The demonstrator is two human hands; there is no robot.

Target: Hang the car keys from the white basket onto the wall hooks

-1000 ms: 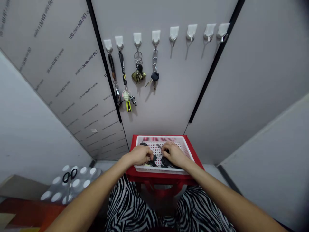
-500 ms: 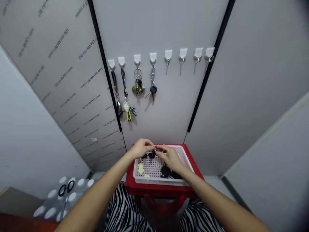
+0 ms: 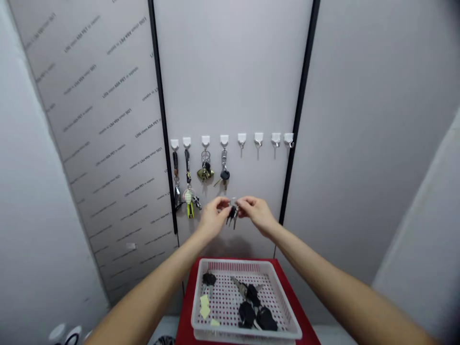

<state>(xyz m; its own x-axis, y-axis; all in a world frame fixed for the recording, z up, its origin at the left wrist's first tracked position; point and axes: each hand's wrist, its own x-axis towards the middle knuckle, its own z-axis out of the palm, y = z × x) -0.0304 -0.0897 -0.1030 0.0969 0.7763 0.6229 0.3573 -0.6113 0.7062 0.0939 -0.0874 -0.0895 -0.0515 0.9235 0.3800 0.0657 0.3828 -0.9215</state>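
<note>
My left hand and my right hand are raised in front of the grey wall, fingers pinched together on one bunch of black-headed keys that hangs between them. Just above is a row of white wall hooks; the left ones carry key sets, the right ones are bare. Below my hands a white perforated basket holds more black keys and small yellow tags.
The basket rests on a red stool. Black vertical strips divide the wall panels. A printed panel leans at the left. A dotted grey thing shows at the bottom left.
Both hands rose out of the basket with a bunch of keys and now hold it up near the hooks. My view tilted upward, so the basket sits lower in frame.
</note>
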